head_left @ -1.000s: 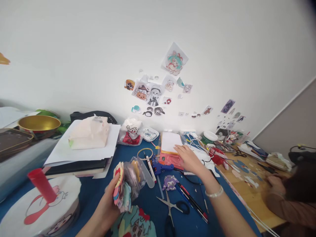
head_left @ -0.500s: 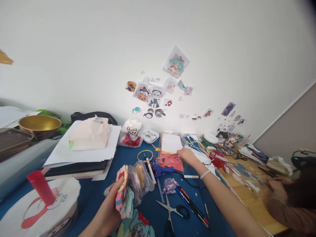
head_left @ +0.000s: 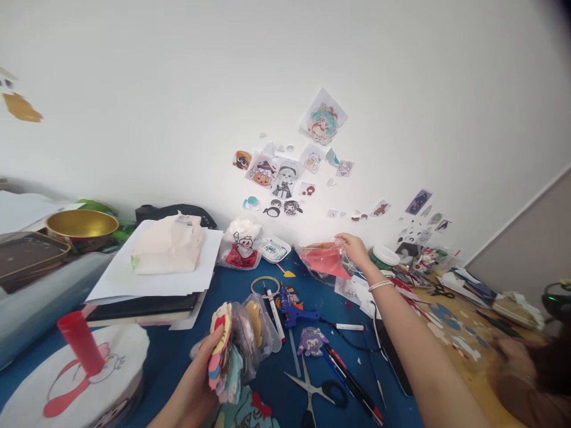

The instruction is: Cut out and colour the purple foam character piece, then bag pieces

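Observation:
My left hand [head_left: 203, 371] is closed around a thick bundle of colourful paper cutouts [head_left: 227, 356], with clear plastic packets [head_left: 245, 339] squeezed in beside them. Farther back, my right hand [head_left: 354, 249] pinches the top edge of a clear plastic bag of papers [head_left: 323, 260], red paper showing through it. The bag is tilted up off the desk near the wall. Below it lies a blue hot glue gun [head_left: 294, 312]. A purple cutout [head_left: 311, 342] and open scissors [head_left: 310, 386] are between my arms, and a teal cutout [head_left: 245, 410] lies under the bundle.
Pens [head_left: 352, 380] lie right of the scissors. At left stand a white round box [head_left: 35, 374] with a red tube [head_left: 80, 343] on top and a paper pile [head_left: 109, 279]. A phone [head_left: 395, 359] lies under my right forearm. Another person's hand [head_left: 513, 356] is at the wooden table.
My right hand has raised the bag of papers and tipped it up toward the wall, uncovering drawn sheets and a phone. My left hand still holds the bundle.

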A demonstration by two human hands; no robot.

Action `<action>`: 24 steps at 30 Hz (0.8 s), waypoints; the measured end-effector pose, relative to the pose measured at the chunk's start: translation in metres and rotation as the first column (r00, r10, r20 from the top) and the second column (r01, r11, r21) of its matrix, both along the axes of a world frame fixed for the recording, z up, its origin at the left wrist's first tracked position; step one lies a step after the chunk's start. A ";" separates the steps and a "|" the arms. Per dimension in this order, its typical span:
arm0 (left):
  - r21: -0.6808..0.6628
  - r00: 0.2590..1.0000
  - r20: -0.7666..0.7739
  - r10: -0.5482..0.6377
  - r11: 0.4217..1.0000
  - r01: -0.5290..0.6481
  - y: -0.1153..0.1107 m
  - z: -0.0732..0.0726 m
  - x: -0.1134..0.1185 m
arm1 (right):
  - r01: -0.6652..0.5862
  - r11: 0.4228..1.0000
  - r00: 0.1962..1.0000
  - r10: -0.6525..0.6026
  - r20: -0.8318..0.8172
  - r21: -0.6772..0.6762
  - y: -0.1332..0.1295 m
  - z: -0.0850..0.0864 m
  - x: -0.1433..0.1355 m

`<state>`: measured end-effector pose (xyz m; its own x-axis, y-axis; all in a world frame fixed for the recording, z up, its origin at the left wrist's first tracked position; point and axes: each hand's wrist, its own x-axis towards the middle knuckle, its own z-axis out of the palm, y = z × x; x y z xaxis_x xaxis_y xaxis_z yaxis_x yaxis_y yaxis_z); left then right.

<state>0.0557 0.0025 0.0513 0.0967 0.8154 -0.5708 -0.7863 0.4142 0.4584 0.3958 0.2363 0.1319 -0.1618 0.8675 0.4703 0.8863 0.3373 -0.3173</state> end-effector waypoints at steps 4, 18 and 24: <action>0.016 1.000 -0.026 -0.004 1.000 0.004 0.001 -0.002 -0.002 | -0.013 1.000 0.982 0.007 -0.189 -0.027 0.013 0.028 0.000; -0.009 1.000 -0.001 -0.023 1.000 0.023 0.002 -0.014 -0.007 | -0.083 0.967 0.820 -0.071 -0.568 -0.240 -0.023 0.106 -0.027; 0.130 0.997 -0.069 0.034 0.991 -0.025 -0.003 -0.013 -0.011 | -0.240 0.901 0.820 -0.011 -0.572 -0.361 -0.064 0.121 -0.062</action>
